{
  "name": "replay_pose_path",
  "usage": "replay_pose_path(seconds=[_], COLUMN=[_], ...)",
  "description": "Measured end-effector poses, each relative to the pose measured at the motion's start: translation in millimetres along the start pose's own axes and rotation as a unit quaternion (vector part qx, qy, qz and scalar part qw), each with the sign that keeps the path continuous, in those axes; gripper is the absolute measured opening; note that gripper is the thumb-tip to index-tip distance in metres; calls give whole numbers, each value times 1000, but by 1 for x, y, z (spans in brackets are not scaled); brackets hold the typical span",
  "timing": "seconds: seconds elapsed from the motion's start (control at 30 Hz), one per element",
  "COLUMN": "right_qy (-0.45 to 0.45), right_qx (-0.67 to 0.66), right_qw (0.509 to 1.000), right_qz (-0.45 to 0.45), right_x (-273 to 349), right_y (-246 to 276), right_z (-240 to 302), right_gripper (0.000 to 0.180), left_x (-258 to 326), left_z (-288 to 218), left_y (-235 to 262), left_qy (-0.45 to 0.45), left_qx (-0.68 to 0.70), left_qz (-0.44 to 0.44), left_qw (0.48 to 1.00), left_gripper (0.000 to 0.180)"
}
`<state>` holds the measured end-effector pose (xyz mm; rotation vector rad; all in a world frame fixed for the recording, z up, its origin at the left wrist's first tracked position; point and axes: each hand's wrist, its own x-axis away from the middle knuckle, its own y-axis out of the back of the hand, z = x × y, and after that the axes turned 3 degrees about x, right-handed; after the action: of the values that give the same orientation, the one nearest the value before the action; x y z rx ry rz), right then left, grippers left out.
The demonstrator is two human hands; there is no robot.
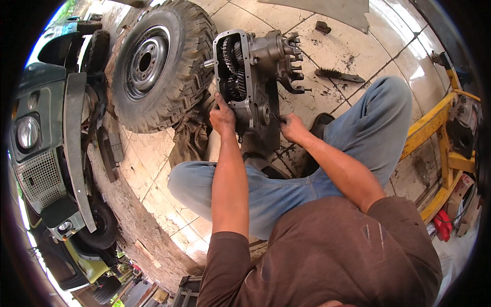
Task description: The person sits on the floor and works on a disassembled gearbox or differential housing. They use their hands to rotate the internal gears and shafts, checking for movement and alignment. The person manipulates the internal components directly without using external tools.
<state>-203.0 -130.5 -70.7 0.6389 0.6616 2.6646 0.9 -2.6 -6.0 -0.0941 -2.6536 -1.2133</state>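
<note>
Between my knees stands a grey metal gearbox (266,48), its long side opening showing several toothed gears (233,61) inside. My left hand (223,117) grips the lower left corner of its housing, thumb up on the flange of the opening. On the right, a row of shift forks (292,77) juts from the casing. My right hand (293,129) is closed just right of a round bearing boss (264,113) on the lower casing. A thin dark tip points from its fingers toward the boss; what it belongs to is hidden.
A large tyre on a black rim (147,61) lies left of the gearbox, beside a crumpled brown cloth (189,138). A dirty brush (339,75) and a small dark metal part (322,27) lie on the tiles. A yellow metal frame (427,125) stands right, a vehicle (41,138) far left.
</note>
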Motion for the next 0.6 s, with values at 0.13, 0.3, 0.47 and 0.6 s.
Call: replay_pose_path(seconds=[0.13,0.3,0.47,0.6], right_qy=[43,-61,-51,-76], right_qx=[57,-83,-58,-80], right_qw=[997,993,990,986], right_qz=[-2,62,120,127], right_x=[-1,-2,0,-1], right_y=[3,26,24,45], right_z=[-4,14,2,31], right_gripper=[27,34,38,41], left_x=[0,-5,0,-5], left_z=[-6,6,-6,7], left_y=[-10,-4,-10,-3], left_qy=[-14,0,-14,-29], left_qx=[-12,-11,2,2], left_qz=[-6,-5,9,-24], left_qw=[1000,1000,1000,999], left_gripper=[96,98,98,98])
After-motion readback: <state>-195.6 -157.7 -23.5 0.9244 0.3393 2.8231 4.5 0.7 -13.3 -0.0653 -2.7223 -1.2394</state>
